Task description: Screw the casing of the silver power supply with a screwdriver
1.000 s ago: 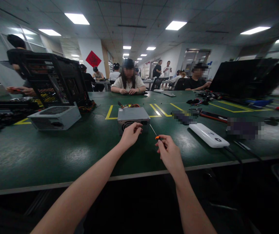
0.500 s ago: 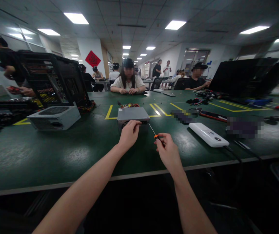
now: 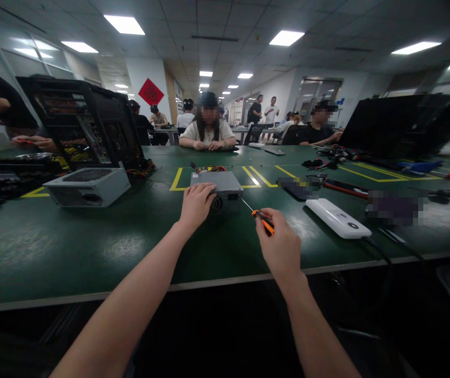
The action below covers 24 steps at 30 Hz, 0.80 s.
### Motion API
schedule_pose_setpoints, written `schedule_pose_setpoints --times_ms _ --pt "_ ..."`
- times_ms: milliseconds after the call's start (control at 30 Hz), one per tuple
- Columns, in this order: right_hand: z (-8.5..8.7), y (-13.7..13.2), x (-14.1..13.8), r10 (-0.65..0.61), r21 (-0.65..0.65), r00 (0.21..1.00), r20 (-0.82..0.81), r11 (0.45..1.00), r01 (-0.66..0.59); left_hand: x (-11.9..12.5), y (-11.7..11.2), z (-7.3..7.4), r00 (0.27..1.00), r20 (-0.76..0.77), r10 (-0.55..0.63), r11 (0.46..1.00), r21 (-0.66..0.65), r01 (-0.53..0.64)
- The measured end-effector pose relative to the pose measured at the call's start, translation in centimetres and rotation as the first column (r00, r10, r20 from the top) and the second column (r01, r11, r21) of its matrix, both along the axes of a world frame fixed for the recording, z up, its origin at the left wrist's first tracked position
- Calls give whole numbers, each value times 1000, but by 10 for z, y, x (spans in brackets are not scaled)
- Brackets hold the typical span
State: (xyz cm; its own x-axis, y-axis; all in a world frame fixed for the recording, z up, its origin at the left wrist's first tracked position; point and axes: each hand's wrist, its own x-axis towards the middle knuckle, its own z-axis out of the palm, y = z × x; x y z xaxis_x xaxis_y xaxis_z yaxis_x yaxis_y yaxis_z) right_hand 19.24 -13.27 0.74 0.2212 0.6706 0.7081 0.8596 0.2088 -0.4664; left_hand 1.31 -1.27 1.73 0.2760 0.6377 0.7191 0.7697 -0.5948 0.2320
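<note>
A grey computer power supply (image 3: 225, 181) sits on the green table in front of me, its fan side facing me and wires at its back. My left hand (image 3: 197, 205) grips its left front, fingers over the top edge and covering part of the fan. In my right hand (image 3: 278, 236) is an orange and black screwdriver (image 3: 264, 220), held by its handle. Its thin shaft points up and left, and the tip is at the right front edge of the power supply; I cannot tell whether it touches a screw.
To the left lie a second power supply (image 3: 87, 188) and an open black computer case (image 3: 87, 126). A white power bank (image 3: 337, 218) with a cable rests at right. Loose cables (image 3: 327, 157) and a dark monitor (image 3: 394, 126) stand beyond it. A person (image 3: 209, 126) sits opposite.
My left hand has shifted left along the power supply's front, uncovering its fan and socket. My right hand has moved slightly right and down, showing more of the screwdriver's handle.
</note>
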Motion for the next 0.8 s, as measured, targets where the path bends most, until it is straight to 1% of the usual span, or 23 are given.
schedule_pose_setpoints --times_ms 100,200,300,367,433,500,600,667,733,800 --pt "10 0 -1 -37 -5 993 111 999 38 -3 3 2 1000 8 9 1000 -19 -9" --pt "19 -1 0 -8 -2 988 154 1000 9 -5 5 4 999 5 33 999 -24 -33" --pt "25 -2 3 78 18 983 168 996 -82 -8 6 4 999 6 47 998 -31 -47" --pt "27 2 5 155 49 969 194 985 -168 -10 6 5 998 -2 58 998 -37 -58" --pt "28 10 8 237 73 945 227 963 -259 -12 7 5 997 -17 71 997 -35 -71" --pt "29 22 11 313 60 911 268 938 -340 -13 8 5 996 -29 82 996 -27 -82" --pt "28 41 17 412 -35 837 361 903 -429 -15 10 6 996 -31 88 996 -21 -89" --pt "22 49 21 441 -90 793 420 890 -447 -16 11 5 996 -27 86 996 -19 -86" --pt "13 53 24 429 -82 784 448 893 -442 -16 11 4 996 -21 83 996 -17 -84" --pt "4 54 26 412 -6 792 452 889 -459 -15 11 2 997 -6 82 996 -17 -82"
